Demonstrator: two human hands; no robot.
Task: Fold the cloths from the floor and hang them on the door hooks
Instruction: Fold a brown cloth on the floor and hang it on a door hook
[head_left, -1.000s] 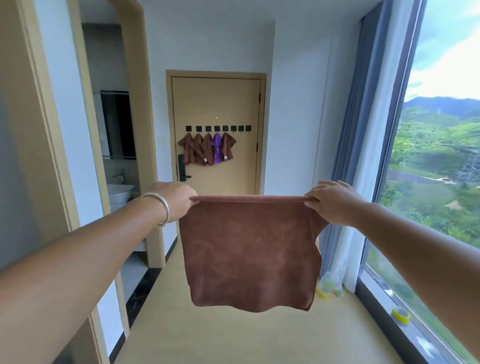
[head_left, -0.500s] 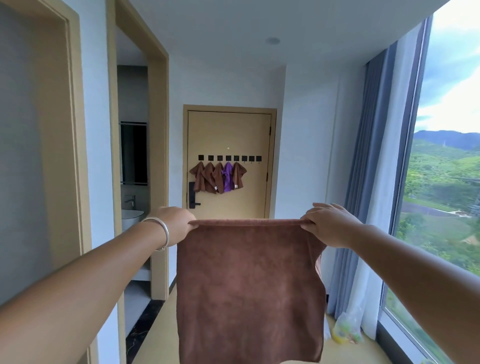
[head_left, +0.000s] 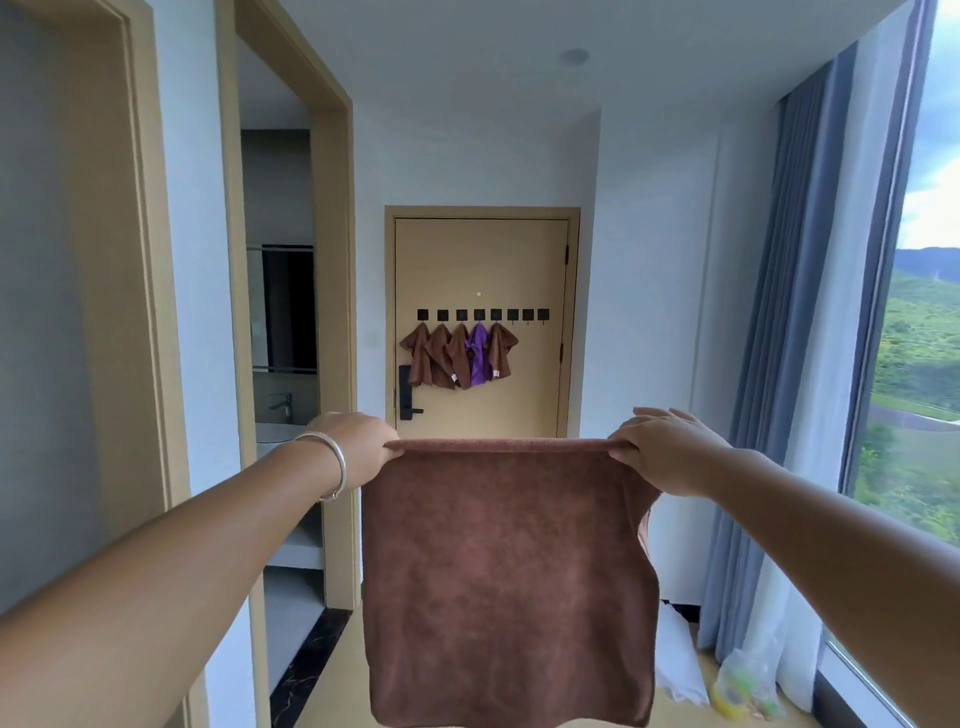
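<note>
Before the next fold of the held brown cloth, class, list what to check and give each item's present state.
1. Left hand grips a top corner of the brown cloth: ok.
2. Right hand grips the other top corner: ok.
3. Top edge level and taut: ok.
4. Cloth hangs flat: ok.
5. Free door hooks remain, right of the hung cloths: ok.
6. Floor path to the door clear: cannot tell, cloth blocks it.
</note>
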